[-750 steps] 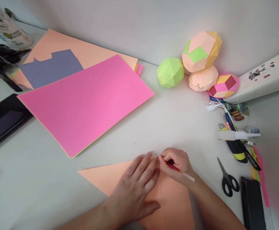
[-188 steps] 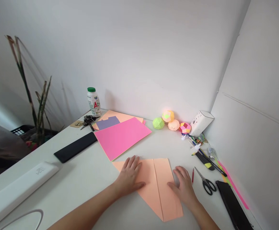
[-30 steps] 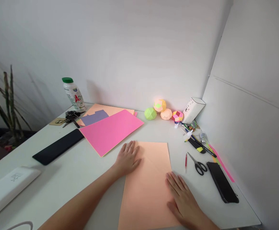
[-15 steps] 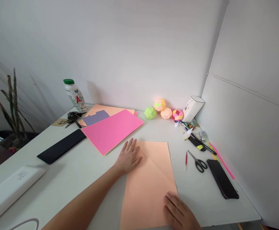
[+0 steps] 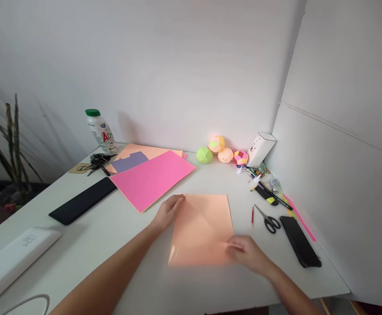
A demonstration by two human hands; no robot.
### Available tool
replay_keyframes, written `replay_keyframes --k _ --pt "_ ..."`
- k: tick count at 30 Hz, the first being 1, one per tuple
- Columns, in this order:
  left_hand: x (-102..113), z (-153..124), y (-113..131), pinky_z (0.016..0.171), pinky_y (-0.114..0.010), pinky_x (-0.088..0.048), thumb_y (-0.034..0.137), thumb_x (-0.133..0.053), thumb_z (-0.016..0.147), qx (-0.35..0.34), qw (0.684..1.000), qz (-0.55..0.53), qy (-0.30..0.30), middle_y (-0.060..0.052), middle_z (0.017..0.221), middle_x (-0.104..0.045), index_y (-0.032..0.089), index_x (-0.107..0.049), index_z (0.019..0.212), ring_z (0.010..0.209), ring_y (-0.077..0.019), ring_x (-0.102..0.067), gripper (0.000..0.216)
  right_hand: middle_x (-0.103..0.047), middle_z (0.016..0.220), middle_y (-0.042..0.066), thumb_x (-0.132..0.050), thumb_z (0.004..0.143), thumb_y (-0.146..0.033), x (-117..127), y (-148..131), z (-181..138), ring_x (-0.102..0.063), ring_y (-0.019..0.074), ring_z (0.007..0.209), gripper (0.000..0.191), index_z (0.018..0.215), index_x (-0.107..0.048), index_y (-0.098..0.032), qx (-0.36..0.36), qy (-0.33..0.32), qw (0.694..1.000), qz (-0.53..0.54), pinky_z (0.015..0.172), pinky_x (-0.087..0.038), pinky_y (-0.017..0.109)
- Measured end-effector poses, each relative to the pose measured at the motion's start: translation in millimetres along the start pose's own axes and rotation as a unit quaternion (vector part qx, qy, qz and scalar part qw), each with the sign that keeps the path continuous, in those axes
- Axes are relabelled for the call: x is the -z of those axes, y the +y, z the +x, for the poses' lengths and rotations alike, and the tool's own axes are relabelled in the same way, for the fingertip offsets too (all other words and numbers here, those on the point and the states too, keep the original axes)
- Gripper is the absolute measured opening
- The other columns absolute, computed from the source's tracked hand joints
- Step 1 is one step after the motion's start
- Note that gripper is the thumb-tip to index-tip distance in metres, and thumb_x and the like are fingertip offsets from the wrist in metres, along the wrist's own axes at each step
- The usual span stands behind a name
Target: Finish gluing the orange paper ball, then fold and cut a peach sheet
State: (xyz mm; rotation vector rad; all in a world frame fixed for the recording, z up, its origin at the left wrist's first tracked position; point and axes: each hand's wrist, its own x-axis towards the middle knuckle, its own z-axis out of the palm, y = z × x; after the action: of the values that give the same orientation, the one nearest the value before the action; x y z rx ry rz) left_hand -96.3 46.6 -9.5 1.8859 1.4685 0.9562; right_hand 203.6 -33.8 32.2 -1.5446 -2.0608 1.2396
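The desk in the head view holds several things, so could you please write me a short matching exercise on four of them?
1. Front peach sheet
2. Scissors
3. Bottle
4. Large pink sheet

A. Topped with a green cap
B. Partly covering a purple sheet
C. Between left hand and right hand
D. Just right of a red pen

Pairs: 1-C, 2-D, 3-A, 4-B

The paper (image 5: pixel 200 221) is peach (the bottle cap (image 5: pixel 93 113) green).
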Motion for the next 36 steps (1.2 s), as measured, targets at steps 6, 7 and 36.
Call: replay_keyframes --k 6,7,36 --pt "29 -35 20 0.092 -0.039 -0.050 0.052 -0.042 0.089 0.086 0.973 -0.178 -0.117 -0.010 0.119 -0.064 0.021 -0.038 0.136 0.104 -0.0237 -0.063 0.057 -0.025 0.059 -0.007 -0.054 0.077 -0.031 10 4 62 -0.027 0.0078 0.053 0.031 0.059 -0.031 -0.020 -0.061 0.003 0.998 -0.009 0.048 -0.021 0.020" --pt "27 -41 21 0.087 -0.038 -0.052 0.053 -0.050 0.085 0.103 0.975 -0.155 -0.122 -0.011 0.121 -0.061 0.021 -0.038 0.136 0.101 -0.0238 -0.063 0.061 -0.025 0.058 -0.007 -0.054 0.075 -0.030 10 3 67 -0.026 0.0078 0.053 0.030 0.059 -0.031 -0.020 -0.068 0.004 0.998 -0.015 0.048 -0.021 0.020" --pt "-13 -53 7 0.065 -0.039 -0.057 0.013 -0.032 0.088 -0.044 0.996 0.064 0.048 -0.015 0.125 -0.049 0.020 -0.046 0.120 0.066 -0.0139 -0.059 0.036 -0.059 0.086 0.006 -0.044 0.093 -0.014 -25 -62 111 -0.054 0.0180 0.082 0.030 0.119 -0.057 -0.020 0.210 -0.027 0.911 -0.355 0.065 -0.043 0.026"
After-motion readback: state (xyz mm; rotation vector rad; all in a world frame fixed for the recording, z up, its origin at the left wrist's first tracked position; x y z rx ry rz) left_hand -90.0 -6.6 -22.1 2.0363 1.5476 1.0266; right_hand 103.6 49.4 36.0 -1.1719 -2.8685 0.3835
